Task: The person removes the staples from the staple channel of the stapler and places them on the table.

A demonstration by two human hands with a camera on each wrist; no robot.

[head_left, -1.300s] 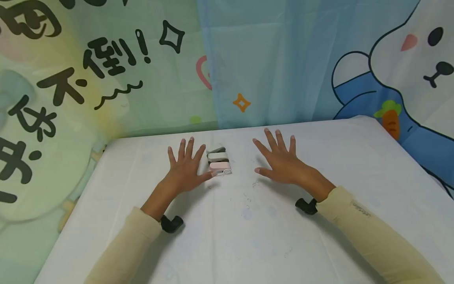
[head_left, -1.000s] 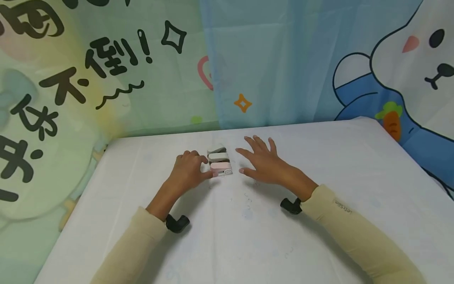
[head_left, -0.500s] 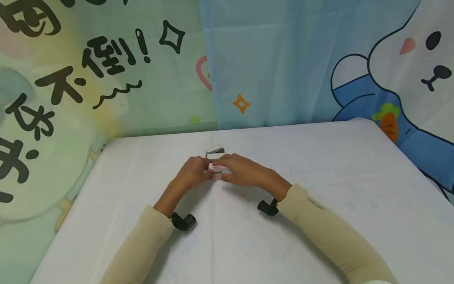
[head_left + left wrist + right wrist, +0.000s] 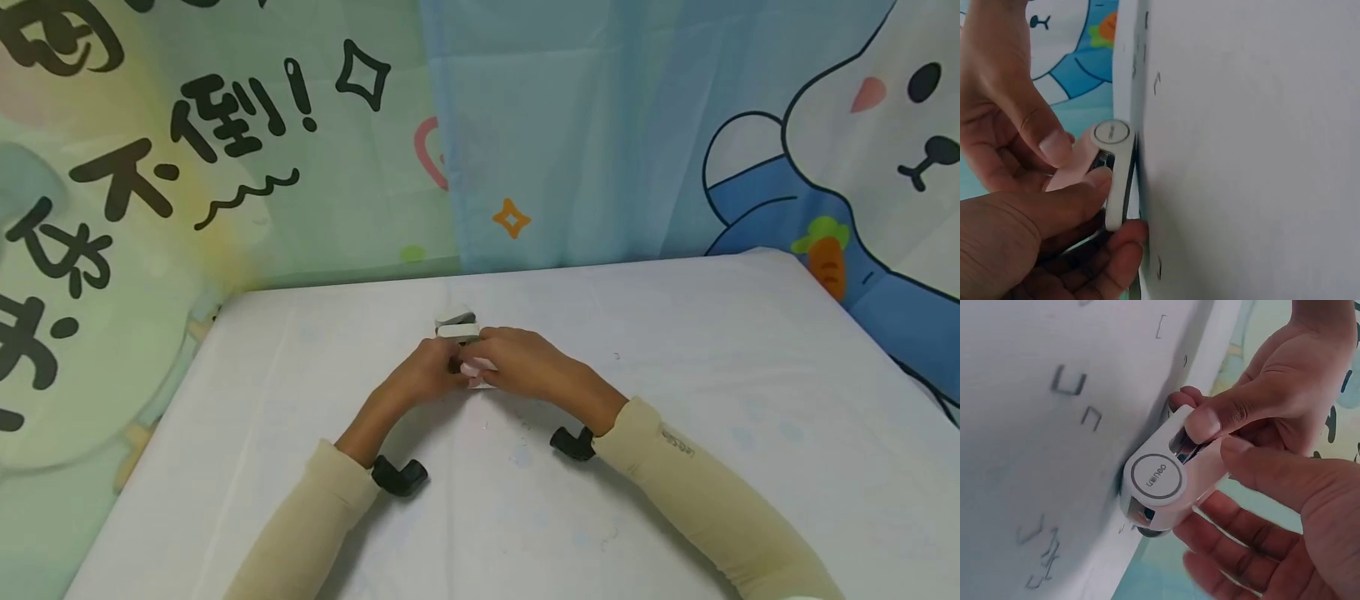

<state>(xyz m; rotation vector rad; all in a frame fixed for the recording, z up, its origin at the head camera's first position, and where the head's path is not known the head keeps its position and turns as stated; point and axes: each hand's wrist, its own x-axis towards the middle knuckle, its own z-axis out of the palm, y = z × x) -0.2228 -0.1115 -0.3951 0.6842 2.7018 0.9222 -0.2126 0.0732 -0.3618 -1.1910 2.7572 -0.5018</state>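
Observation:
A small pink-and-white stapler (image 4: 478, 365) is held between both hands, opened so that its pink top stands away from its white base. My left hand (image 4: 427, 371) pinches the white base; in the left wrist view its thumb reaches into the gap of the stapler (image 4: 1124, 178). My right hand (image 4: 525, 364) grips the pink top, thumb on one side and fingers beneath, as the right wrist view shows. The round pivot with a printed logo faces that camera. Just behind the hands lie a white stapler (image 4: 457, 332) and a grey one (image 4: 454, 317).
Several loose staples (image 4: 1069, 381) are scattered on the white tablecloth (image 4: 480, 517). A printed curtain (image 4: 585, 150) hangs behind the table's far edge. Each wrist carries a black camera, the left one (image 4: 400, 477) close over the cloth.
Both hands were spread and apart; they came together on the pink-and-white stapler, took hold of it and drew it slightly nearer and rightward, away from the other two.

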